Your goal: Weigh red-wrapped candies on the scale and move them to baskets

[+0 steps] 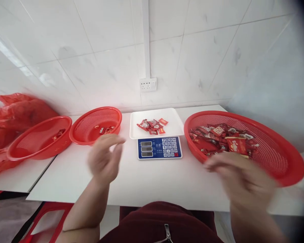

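My left hand [105,157] is raised over the table, left of the scale. Its thumb and fingers are apart, and nothing shows between them. On the right, my right hand [239,175] hovers by the near rim of a large red mesh basket [288,162]. Motion smears its curled fingers, so I cannot tell if they hold anything. Inside that basket lie many red candy packets [219,131] and a larger red and gold packet [236,145]. A small heap of red packets [153,126] rests on the white tray [176,118] of the digital scale [159,148].
Left of the scale stands a round red basket [77,130] with a few packets in it. Another red basket [22,143] is farther left, beside red plastic bags [25,109]. A tiled wall with a power socket [148,84] closes off the back of the white table [131,185].
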{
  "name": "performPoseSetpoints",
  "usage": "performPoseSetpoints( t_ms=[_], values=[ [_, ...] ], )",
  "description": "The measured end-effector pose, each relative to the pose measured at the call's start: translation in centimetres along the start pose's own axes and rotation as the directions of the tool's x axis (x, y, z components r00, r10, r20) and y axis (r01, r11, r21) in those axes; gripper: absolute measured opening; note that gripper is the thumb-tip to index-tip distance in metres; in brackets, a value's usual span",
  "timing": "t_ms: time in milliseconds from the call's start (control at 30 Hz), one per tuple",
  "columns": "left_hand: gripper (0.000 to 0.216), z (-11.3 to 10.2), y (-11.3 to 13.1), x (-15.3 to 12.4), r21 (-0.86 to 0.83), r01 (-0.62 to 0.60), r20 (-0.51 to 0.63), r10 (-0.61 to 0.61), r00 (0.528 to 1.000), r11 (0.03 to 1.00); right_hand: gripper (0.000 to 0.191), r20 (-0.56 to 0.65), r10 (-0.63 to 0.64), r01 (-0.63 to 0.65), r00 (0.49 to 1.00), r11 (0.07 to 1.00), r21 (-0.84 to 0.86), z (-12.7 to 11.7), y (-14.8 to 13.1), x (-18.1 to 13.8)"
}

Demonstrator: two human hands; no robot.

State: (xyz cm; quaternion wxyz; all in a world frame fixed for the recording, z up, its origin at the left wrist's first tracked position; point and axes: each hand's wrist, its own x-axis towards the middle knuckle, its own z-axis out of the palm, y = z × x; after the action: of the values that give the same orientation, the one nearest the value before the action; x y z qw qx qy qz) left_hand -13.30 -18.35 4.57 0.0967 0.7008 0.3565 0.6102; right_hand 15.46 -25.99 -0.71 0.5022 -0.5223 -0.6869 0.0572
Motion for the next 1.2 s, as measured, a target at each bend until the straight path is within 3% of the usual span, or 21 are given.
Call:
performPoseSetpoints(
  t_ms=[67,100,133,200,300,433,633,833,933,1033,1100,1200],
  values=[
    [0.014,2.7,-2.3,1.2,0.113,0.002,0.153,-0.02,0.988,0.994,0.022,0.142,-0.057,0.058,0.988,0.998,-0.002,2.6,1.2,2.1],
    [0.015,4.2,-3.8,1.8,0.179,0.004,0.282,-0.055,0.958,0.984,0.024,0.214,-0.077,0.081,0.974,0.997,-0.009,3.9,2.0,3.1],
    [0.014,5.7,-5.3,2.4,0.213,0.007,0.323,-0.077,0.943,0.977,0.027,0.265,-0.086,0.095,0.96,0.995,-0.021,5.1,2.8,3.9],
    [0.016,8.6,-8.0,3.4,0.303,0.004,0.423,-0.139,0.895,0.953,0.03,0.284,-0.079,0.098,0.956,0.994,-0.053,6.9,4.4,4.9],
    [0.021,11.7,-10.7,4.8,0.384,-0.081,0.564,-0.164,0.809,0.92,0.029,0.285,-0.058,0.079,0.957,0.995,-0.063,7.6,5.7,5.0],
    [0.031,14.2,-11.7,6.7,0.48,-0.22,0.707,-0.226,0.67,0.849,0.027,0.336,-0.001,0.011,0.942,1.0,-0.029,6.9,5.9,3.1],
    [0.031,15.8,-13.0,8.6,0.547,-0.218,0.735,-0.339,0.587,0.808,0.025,0.378,0.074,-0.072,0.923,0.997,-0.02,6.7,6.6,0.1],
    [0.035,17.2,-12.7,8.7,0.432,-0.275,0.807,-0.232,0.543,0.859,0.024,0.416,0.116,-0.128,0.902,0.992,0.001,6.7,6.5,-0.7],
    [0.04,18.2,-11.8,8.5,0.317,-0.362,0.889,-0.142,0.435,0.877,0.024,0.458,0.105,-0.129,0.883,0.991,0.02,7.0,6.0,-0.5],
    [0.042,18.2,-11.3,8.5,0.31,-0.375,0.922,-0.18,0.343,0.874,0.025,0.488,0.096,-0.13,0.867,0.991,0.036,7.2,5.7,-0.3],
    [0.038,17.6,-11.4,8.6,0.318,-0.343,0.922,-0.204,0.329,0.884,0.025,0.503,0.094,-0.136,0.859,0.99,0.047,7.1,5.7,-0.3],
    [0.033,16.7,-11.6,8.8,0.253,-0.314,0.927,-0.137,0.35,0.915,0.025,0.512,0.102,-0.154,0.853,0.986,0.059,7.0,5.9,-0.4]
  ],
)
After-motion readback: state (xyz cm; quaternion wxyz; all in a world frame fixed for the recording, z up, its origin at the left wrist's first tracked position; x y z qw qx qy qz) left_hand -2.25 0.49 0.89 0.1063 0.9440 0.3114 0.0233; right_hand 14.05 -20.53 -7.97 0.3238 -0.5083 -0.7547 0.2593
